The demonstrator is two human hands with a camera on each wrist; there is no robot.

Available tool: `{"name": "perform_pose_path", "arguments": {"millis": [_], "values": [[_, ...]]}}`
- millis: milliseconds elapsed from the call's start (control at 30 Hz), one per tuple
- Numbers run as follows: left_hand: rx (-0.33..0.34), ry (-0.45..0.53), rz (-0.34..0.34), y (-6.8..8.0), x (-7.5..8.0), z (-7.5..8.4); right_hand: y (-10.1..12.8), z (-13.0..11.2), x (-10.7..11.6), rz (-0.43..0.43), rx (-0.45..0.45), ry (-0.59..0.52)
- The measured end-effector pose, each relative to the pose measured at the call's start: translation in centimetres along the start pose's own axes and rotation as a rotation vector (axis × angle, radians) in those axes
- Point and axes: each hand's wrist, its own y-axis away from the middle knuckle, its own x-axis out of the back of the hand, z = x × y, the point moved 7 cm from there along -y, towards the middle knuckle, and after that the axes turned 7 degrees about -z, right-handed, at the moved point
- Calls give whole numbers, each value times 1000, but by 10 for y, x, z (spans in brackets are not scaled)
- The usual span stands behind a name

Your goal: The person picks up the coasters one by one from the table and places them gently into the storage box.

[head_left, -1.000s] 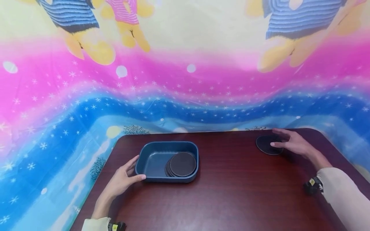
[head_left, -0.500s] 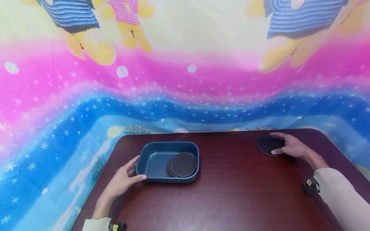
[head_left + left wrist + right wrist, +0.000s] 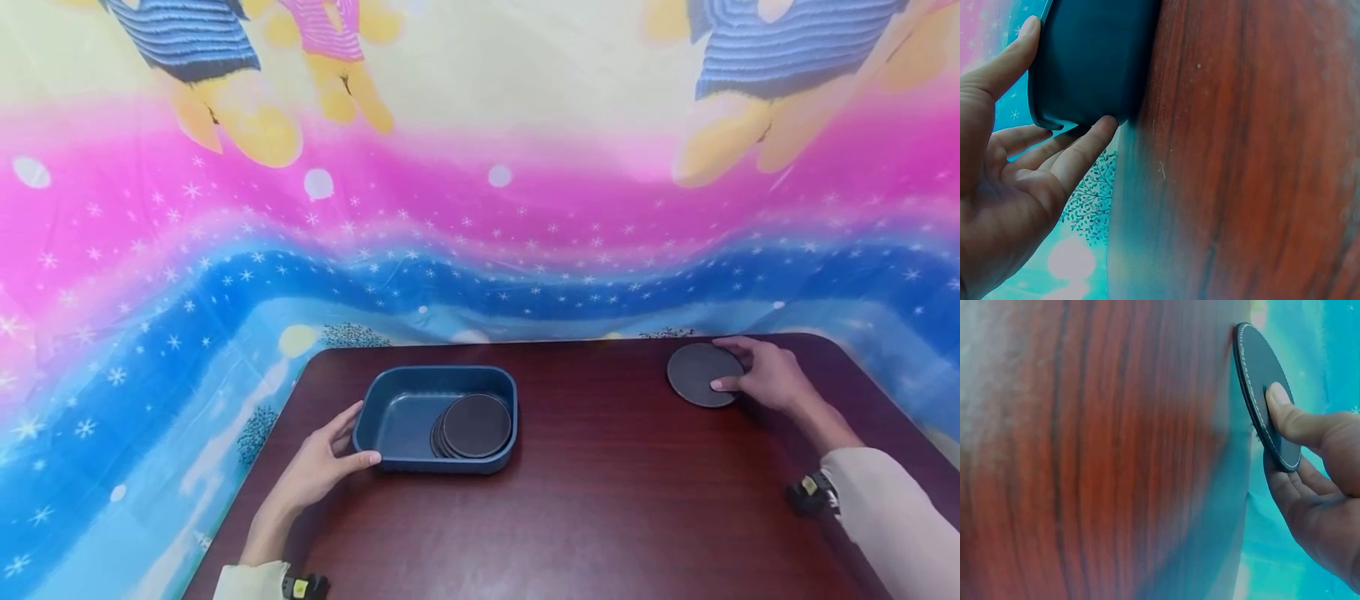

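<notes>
Right hand pinches a lone coaster at the far right corner; the tray lies well to its left, under the left hand.

Head view: the right hand (image 3: 765,379) holds the round dark coaster (image 3: 701,374) tilted up off the surface (image 3: 615,500), thumb on its face, the other fingers behind it. The blue tray (image 3: 405,417), long axis left to right, holds a stack of coasters (image 3: 472,427) at its right end; the left hand (image 3: 322,467) is the nearer one to it.
Left wrist view: the left hand's thumb (image 3: 1013,59) and fingers (image 3: 1088,144), spread wide, bracket the tray's (image 3: 1091,62) rounded corner.
Right wrist view: the coaster (image 3: 1260,381) shows edge-on, stitched rim visible, pinched between thumb (image 3: 1291,419) and the fingers underneath, its lower edge near the surface (image 3: 1104,456).
</notes>
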Motion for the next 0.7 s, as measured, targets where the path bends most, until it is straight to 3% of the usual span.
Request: {"name": "perform_pose_path", "arguments": {"millis": [400,700], "values": [[26,-11,7,-1,2,-2,20,-13,11,-47,15,-42],[17,-3,0,0,0,-1,34,-17,-2,-88,-8,-297]]}}
